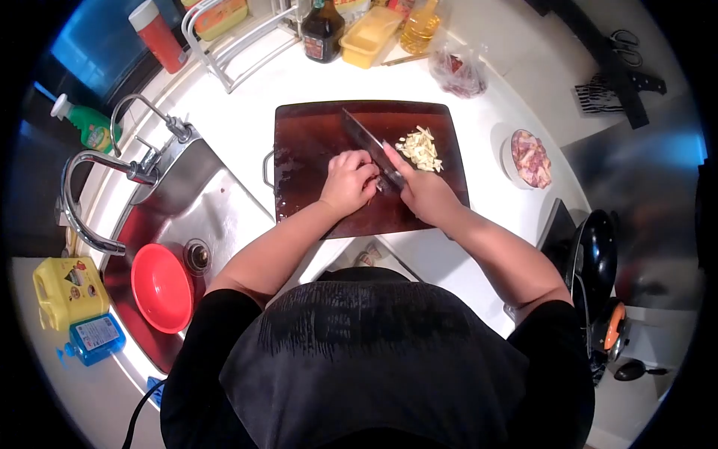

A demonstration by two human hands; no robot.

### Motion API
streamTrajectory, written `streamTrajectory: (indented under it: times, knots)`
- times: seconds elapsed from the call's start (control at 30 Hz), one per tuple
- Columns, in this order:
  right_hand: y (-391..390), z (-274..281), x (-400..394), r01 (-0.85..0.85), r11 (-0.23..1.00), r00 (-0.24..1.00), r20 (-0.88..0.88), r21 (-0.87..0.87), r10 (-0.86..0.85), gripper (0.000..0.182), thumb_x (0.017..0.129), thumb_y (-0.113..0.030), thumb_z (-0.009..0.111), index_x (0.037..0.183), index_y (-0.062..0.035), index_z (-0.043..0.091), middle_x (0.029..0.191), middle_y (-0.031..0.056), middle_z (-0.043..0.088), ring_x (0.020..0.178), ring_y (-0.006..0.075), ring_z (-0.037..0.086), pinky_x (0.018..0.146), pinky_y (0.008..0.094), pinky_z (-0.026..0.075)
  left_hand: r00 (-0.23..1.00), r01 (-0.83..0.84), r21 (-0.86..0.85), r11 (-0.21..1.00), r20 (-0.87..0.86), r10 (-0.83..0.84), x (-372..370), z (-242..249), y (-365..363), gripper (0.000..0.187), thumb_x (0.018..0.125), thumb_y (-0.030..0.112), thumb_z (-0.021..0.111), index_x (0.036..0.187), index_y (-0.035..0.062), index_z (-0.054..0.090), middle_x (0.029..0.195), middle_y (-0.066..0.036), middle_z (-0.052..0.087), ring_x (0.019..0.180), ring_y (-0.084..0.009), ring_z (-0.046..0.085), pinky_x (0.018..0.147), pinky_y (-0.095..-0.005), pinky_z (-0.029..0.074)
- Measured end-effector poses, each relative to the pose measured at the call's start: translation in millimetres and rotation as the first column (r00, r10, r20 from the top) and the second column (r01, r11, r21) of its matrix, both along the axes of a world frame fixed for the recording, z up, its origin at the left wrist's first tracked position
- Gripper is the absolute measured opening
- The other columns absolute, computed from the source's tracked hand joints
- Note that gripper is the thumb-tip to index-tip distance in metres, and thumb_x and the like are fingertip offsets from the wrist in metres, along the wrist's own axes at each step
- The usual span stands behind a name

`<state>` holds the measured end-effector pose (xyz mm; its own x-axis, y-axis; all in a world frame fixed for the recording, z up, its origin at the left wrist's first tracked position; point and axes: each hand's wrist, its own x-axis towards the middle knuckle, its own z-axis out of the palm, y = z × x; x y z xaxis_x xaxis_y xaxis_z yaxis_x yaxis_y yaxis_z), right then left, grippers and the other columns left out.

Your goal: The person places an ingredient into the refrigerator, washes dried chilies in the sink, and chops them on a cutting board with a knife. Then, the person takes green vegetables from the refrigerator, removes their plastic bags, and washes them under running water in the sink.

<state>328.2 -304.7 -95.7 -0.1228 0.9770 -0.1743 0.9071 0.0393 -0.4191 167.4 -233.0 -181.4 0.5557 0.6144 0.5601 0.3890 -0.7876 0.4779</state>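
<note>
A dark red-brown cutting board (314,135) lies on the white counter. My right hand (420,187) is closed round a knife (363,135), whose blade points up and to the left over the board. Beside the blade, my left hand (350,179) has its fingers curled down on a small dark piece of food (385,184), mostly hidden by the fingers and knife. A pile of pale yellow cut strips (421,150) rests on the board's right side.
At left are the sink (217,202), a red basin (162,288) and a faucet (93,159). A bowl of meat (530,159) stands right of the board. Behind it are a bagged item (458,71), a yellow container (370,37), a dark bottle (322,34) and a white rack (247,56).
</note>
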Motion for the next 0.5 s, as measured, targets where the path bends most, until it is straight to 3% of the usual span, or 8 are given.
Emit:
streamTrajectory:
  times: [0.13,0.23,0.33,0.47,0.5]
  knots:
    - [-12.4,9.0,3.7,-0.028,0.995,0.999,-0.017,-0.095,0.027,0.075,0.074,0.000,0.044,0.138,-0.0249,0.013,0.066,0.0213,0.055,0.064,0.0351,0.056,0.063,0.0428,0.043,0.995,0.093,-0.099,0.991,0.052,-0.089,2.0,-16.0,9.9,0.009,0.068,0.007,0.061,0.077,0.0060,0.060,0.090,-0.007,0.054,0.090,-0.0276,0.049,0.078,-0.0370,0.041]
    - [-17.3,3.5,4.9,-0.003,0.985,1.000,0.015,-0.175,0.006,0.080,0.074,-0.003,0.046,0.139,-0.0277,0.007,0.070,0.0216,0.056,0.064,0.0360,0.057,0.064,0.0458,0.044,0.993,0.086,-0.131,0.988,0.094,-0.074,0.6,-16.4,8.3,0.008,0.068,0.004,0.061,0.076,0.0043,0.059,0.087,-0.008,0.054,0.087,-0.0279,0.050,0.075,-0.0361,0.043]
    - [10.8,-17.4,-4.8,0.019,0.993,0.997,-0.068,-0.118,-0.027,0.080,0.074,-0.003,0.047,0.138,-0.0292,0.007,0.068,0.0221,0.056,0.064,0.0363,0.057,0.063,0.0457,0.044,0.991,0.087,-0.130,0.988,0.116,-0.072,2.3,-20.3,11.4,0.009,0.067,0.003,0.062,0.076,0.0035,0.060,0.085,-0.009,0.055,0.083,-0.0279,0.051,0.073,-0.0353,0.044]
    - [40.3,-24.9,-20.4,0.031,0.999,0.999,-0.007,-0.025,-0.032,0.078,0.074,0.000,0.046,0.138,-0.0254,0.011,0.068,0.0214,0.056,0.062,0.0360,0.056,0.060,0.0420,0.044,0.988,0.121,-0.121,0.985,0.108,-0.108,-1.6,-15.7,10.5,0.006,0.068,0.004,0.062,0.073,0.0038,0.060,0.087,-0.008,0.054,0.086,-0.0276,0.051,0.074,-0.0361,0.045]
    - [36.4,-27.4,-13.8,0.062,0.997,0.992,-0.110,0.049,-0.056,0.077,0.074,0.001,0.045,0.139,-0.0237,0.012,0.064,0.0208,0.055,0.056,0.0349,0.055,0.055,0.0412,0.044,0.988,0.124,-0.111,0.986,0.110,-0.112,-3.1,-13.8,6.8,0.006,0.068,0.004,0.062,0.074,0.0039,0.060,0.088,-0.008,0.054,0.086,-0.0278,0.051,0.074,-0.0364,0.045]
